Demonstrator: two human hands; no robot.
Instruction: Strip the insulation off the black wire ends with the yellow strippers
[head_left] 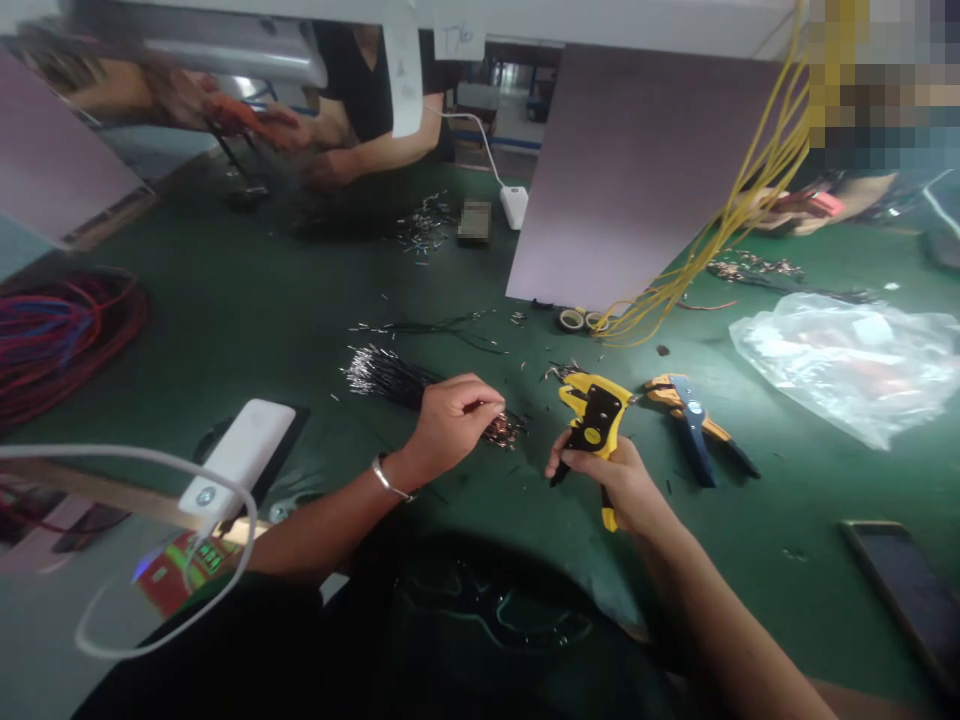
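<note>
My right hand [611, 475] is wrapped around the handles of a yellow and black wire stripper [596, 415], its jaws tilted up and to the left. Over a bundle of short black wires [394, 377] is my left hand [457, 415], thumb and fingertips pinched together near the copper-coloured ends. Whether a single wire sits in that pinch is too small to make out. The bundle's silvery ends [364, 368] fan out to the left of the hand. Right of the stripper lies a second one, blue and orange [694, 420].
A clear plastic bag [855, 360] and a phone [907, 590] lie to the right. Yellow wires [720, 240] hang past a grey panel [607, 170]. At left are red and blue wire coils [60, 330] and a white power bank [240, 455]. Co-workers' hands [292, 130] work across the table.
</note>
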